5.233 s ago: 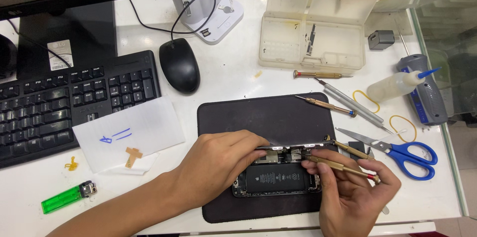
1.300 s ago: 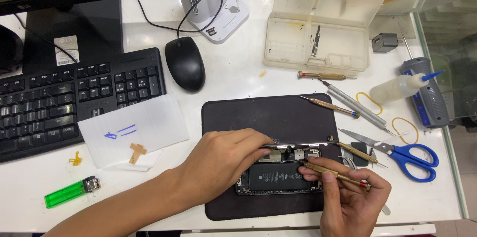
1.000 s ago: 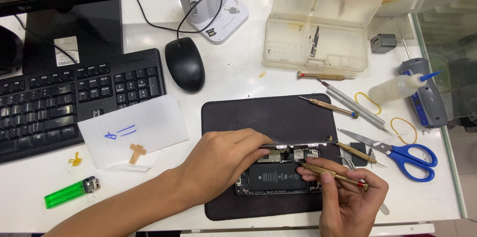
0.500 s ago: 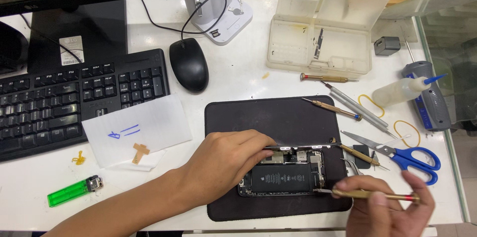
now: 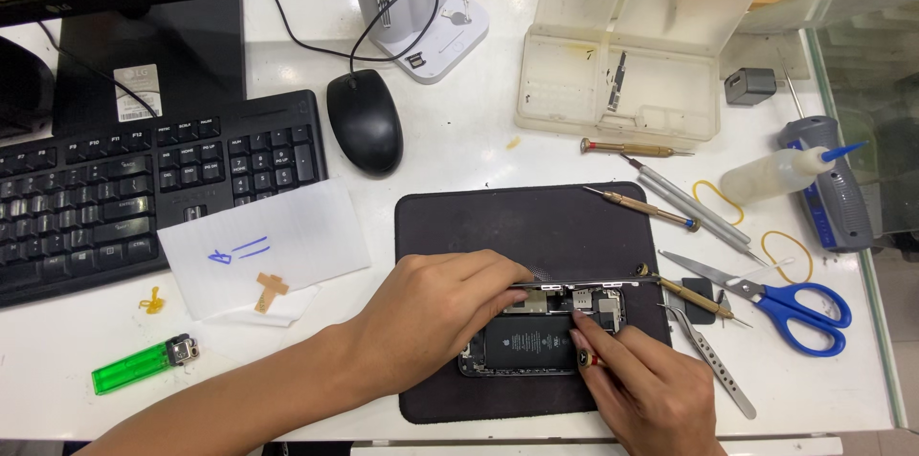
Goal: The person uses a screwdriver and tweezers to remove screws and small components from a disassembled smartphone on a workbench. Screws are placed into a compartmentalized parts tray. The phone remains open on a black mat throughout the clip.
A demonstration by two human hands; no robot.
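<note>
An opened smartphone (image 5: 536, 341) lies on a dark work mat (image 5: 536, 226), its black battery and circuit parts exposed. My left hand (image 5: 436, 308) rests over the phone's left half, fingers curled, pinching thin metal tweezers (image 5: 584, 282) that run along the phone's upper edge. My right hand (image 5: 651, 389) is at the phone's right side, gripping a small screwdriver (image 5: 592, 358) with a red band, its tip down on the phone near the battery's right end.
Right of the mat lie a brass screwdriver (image 5: 694, 295), steel tweezers (image 5: 713, 362), blue scissors (image 5: 775, 295), more drivers (image 5: 641, 209), rubber bands and a squeeze bottle (image 5: 780, 172). Behind are a clear parts box (image 5: 622, 83), mouse (image 5: 365, 121), keyboard (image 5: 144, 188); paper (image 5: 263, 245), green lighter (image 5: 144, 365) left.
My right hand drew back to the lower right with the screwdriver held level, then came back onto the phone with the tool upright. My left hand stayed on the phone.
</note>
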